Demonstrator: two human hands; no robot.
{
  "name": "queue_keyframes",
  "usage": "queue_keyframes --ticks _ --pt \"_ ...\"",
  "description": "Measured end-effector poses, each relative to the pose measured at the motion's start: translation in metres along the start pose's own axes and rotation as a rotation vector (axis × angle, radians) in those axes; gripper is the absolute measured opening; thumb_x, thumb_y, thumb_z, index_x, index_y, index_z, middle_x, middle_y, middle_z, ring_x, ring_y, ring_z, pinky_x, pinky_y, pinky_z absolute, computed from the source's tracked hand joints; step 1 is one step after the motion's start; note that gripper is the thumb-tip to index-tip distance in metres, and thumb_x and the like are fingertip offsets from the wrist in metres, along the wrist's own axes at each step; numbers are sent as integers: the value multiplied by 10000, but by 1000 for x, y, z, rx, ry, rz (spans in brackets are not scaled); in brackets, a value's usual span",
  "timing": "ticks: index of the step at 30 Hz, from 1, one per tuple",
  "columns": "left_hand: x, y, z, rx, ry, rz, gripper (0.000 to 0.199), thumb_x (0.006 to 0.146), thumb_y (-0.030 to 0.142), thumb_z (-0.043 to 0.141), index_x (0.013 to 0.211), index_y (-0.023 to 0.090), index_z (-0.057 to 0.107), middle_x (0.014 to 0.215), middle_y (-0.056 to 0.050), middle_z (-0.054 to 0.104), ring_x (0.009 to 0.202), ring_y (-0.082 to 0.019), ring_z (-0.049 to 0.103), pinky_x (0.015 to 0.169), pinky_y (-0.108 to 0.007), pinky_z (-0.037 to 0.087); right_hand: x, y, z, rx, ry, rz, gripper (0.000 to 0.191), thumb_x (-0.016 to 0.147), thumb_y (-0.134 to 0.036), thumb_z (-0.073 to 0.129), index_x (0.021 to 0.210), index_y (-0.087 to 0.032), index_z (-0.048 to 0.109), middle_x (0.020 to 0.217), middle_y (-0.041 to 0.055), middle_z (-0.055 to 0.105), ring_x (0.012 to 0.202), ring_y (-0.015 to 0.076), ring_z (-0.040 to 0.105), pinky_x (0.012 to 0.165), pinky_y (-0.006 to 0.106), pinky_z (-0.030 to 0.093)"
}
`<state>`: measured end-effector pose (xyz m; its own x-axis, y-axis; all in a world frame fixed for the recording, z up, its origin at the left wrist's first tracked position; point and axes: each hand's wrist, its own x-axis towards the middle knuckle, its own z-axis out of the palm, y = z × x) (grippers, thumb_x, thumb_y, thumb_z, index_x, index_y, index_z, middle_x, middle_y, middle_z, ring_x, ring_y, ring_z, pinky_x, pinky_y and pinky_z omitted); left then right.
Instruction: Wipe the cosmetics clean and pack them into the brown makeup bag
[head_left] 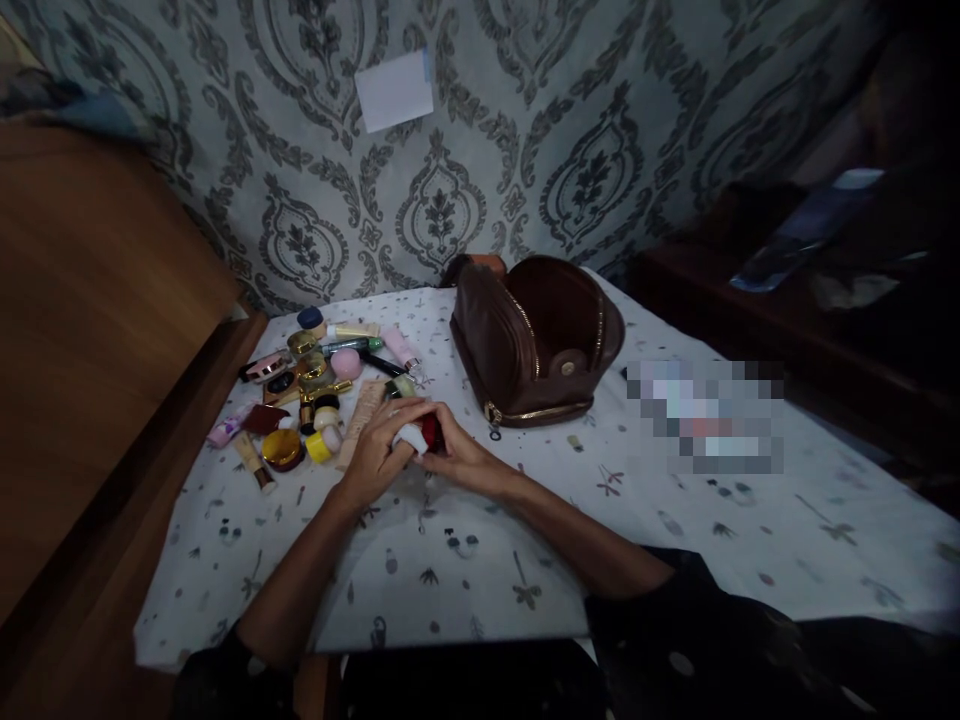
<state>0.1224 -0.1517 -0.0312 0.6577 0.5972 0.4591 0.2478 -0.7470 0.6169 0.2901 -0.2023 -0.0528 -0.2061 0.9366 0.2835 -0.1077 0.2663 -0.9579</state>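
Note:
Both hands meet over the table, left of a brown bag. My left hand (380,447) is closed around a white item (410,437), perhaps a cloth or wipe. My right hand (459,452) has its fingers wrapped round a dark red container (430,433), which touches the white item. Just beyond the hands lies a small green item (401,385), and a long beige tube (365,412) rests beside my left hand. The brown bag (491,335) stands unzipped, its dark inside showing.
Several cosmetics lie at the left, among them a gold-lidded jar (282,449), a yellow jar (321,444) and a pink round container (346,363). A wooden cabinet (97,330) borders the left side. A pixelated patch covers something at the right. Patterned wallpaper rises behind.

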Motion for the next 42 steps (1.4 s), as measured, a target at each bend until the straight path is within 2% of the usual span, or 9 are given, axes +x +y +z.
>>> queue_keyframes --ticks 6,12,15,17,21,23,28,34,42 --pt "2 3 -3 -63 38 -45 452 855 182 426 1246 229 649 1255 -75 624 1223 -237 534 1078 -438 398 -3 -7 3 -316 44 5 588 775 -346 730 1204 -212 351 1220 100 518 1117 247 533 950 420 453" --pt "10 0 -8 -390 600 -372 411 824 182 452 1187 229 640 921 -21 658 817 -165 615 764 -280 503 -3 -3 6 -208 106 70 581 710 -359 777 1135 -242 397 1086 33 563 968 203 580 857 361 482" --pt "10 1 -6 -414 762 -361 397 804 150 457 1142 239 646 950 -14 652 859 -159 619 779 -264 499 -3 0 9 -140 91 87 526 720 -353 768 1100 -243 421 1042 16 583 902 185 595 803 338 489" --pt "8 4 -1 -289 713 -266 314 843 169 459 1067 230 670 1028 -31 656 966 -179 616 876 -305 492 -2 4 10 -91 85 101 502 723 -368 771 1076 -235 440 1001 7 594 881 179 595 794 333 487" --pt "0 7 8 -50 210 -10 263 945 312 480 1089 215 678 1148 -80 630 1116 -229 581 989 -393 460 1 10 9 72 115 123 494 686 -390 794 1035 -213 492 980 6 600 900 175 591 821 330 483" --pt "-3 5 9 20 69 58 350 973 397 459 1222 217 626 1206 -109 592 1162 -243 559 1004 -417 456 2 11 8 153 127 138 491 664 -389 804 1024 -210 523 945 -4 603 867 165 591 776 305 484" --pt "-5 -2 5 156 89 230 500 976 533 404 1353 233 539 1245 -144 553 1164 -273 549 965 -444 474 2 6 10 352 110 262 461 683 -438 775 1004 -216 529 737 -52 571 587 116 543 505 236 399" --pt "-5 -2 4 219 105 192 415 1010 439 372 1256 210 616 1084 -111 632 1029 -238 613 905 -393 501 0 8 11 329 69 284 513 714 -531 761 1012 -209 496 719 -46 571 601 130 574 493 235 401" --pt "-3 5 -1 144 91 6 503 1033 449 272 1141 165 673 1014 -105 690 1007 -228 636 940 -395 505 -6 9 10 105 46 89 531 807 -527 706 1151 -233 429 1152 50 566 1090 200 579 940 364 496"
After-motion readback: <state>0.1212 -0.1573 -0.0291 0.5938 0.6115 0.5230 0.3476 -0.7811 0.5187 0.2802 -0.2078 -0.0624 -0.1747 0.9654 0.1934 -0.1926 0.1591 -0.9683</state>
